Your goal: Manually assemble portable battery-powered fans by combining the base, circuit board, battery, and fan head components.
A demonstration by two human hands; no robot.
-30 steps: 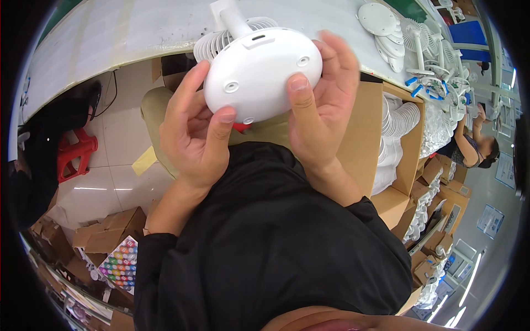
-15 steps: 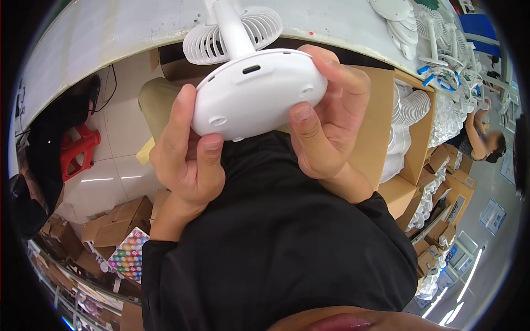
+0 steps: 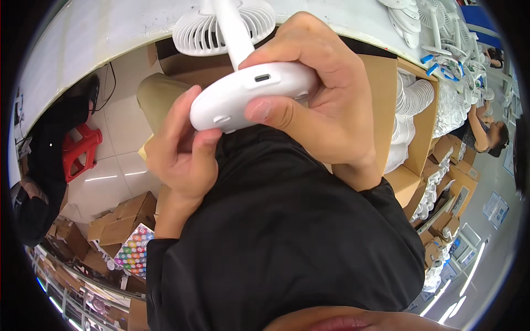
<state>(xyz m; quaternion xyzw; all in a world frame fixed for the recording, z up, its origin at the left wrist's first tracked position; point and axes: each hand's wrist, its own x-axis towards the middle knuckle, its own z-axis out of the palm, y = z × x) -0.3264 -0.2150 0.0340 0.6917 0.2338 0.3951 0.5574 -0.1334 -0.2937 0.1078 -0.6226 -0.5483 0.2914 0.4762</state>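
Between my hands is a white desk fan [image 3: 234,102], tilted so the underside of its round base faces me. A dark oval port shows on the base's rim, and small round feet on its bottom. The slatted fan head points away, over the edge of the white table [image 3: 127,27]. My left hand [image 3: 185,146] pinches the base's left edge between thumb and fingers. My right hand [image 3: 326,94] is closed round the right side, its thumb across the underside and its fingers over the top near the stem.
At the right stands an open cardboard box [image 3: 422,118] with stacked white round parts. Several white fans [image 3: 436,27] and round bases [image 3: 406,22] lie on the table's far right. A red stool [image 3: 80,151] and cartons [image 3: 127,220] are at the left. People sit at both sides.
My right hand has shifted leftward over the base, its fingers now near the stem and its thumb further across the underside. The base has tipped, showing more of its rim.
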